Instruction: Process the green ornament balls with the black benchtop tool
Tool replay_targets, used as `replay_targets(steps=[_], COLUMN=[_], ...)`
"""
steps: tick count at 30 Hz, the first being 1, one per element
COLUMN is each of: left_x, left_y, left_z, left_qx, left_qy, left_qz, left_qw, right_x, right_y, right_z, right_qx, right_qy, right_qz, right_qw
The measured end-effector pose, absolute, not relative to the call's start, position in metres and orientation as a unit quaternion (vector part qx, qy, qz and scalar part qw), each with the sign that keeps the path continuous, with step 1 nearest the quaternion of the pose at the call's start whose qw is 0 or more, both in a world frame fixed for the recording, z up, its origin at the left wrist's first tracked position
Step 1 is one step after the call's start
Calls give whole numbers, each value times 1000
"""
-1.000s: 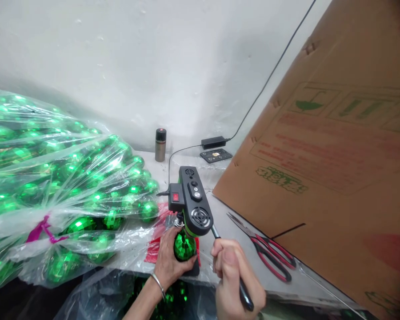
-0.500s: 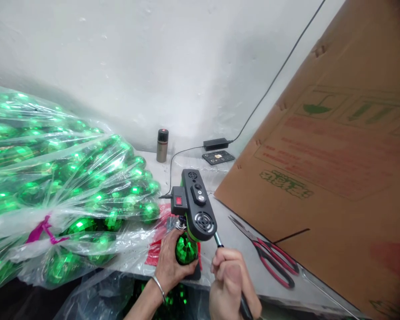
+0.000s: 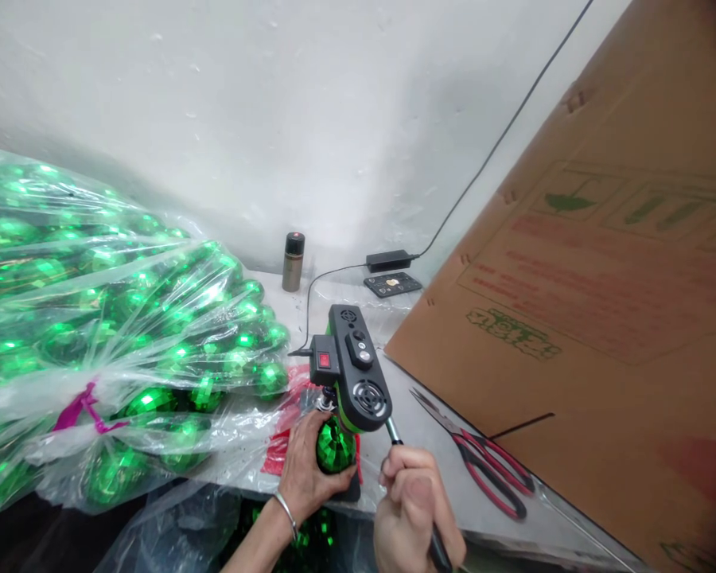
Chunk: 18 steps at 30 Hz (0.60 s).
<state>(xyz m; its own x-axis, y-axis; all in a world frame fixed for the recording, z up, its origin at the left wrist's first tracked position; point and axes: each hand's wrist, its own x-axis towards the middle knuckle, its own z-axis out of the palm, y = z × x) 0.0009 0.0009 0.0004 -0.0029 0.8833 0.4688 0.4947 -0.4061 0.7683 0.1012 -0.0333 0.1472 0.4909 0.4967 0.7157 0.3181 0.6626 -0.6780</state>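
So the bit that's changed is tiny: over the last second the right hand point(image 3: 414, 509) has dipped a little, and the black powered unit point(image 3: 361, 370) seems to sit slightly lower over the green faceted bauble point(image 3: 336, 450). Between the last two views, hardly any difference. My read is that the work on that bauble is mid-stroke, though the contact spot is hidden under the unit, so I can't tell if they're actually touching. The bauble's near the front edge of the counter point(image 3: 435, 454), beside some red plastic point(image 3: 276, 454). The left hand point(image 3: 301, 465) has it grasped, fingers on one side and thumb round the near side. The right one is clenched round a black handle point(image 3: 439, 551) on a metal rod. Red-and-black scissors point(image 3: 496, 471) lie by the cardboard box point(image 3: 573, 318), and a clear bag of green baubles point(image 3: 184, 318) fills the counter's left side.
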Motion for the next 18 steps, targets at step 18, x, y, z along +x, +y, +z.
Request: replay_targets(steps=[18], left_x=[2], left_y=[1], left_z=[1], left_qx=[678], left_qy=[511], left_qz=[489], left_qw=[202], right_x=[99], right_y=[-33], right_z=[146], right_qx=[-413], right_qy=[-489], right_qz=[53], right_qw=[767])
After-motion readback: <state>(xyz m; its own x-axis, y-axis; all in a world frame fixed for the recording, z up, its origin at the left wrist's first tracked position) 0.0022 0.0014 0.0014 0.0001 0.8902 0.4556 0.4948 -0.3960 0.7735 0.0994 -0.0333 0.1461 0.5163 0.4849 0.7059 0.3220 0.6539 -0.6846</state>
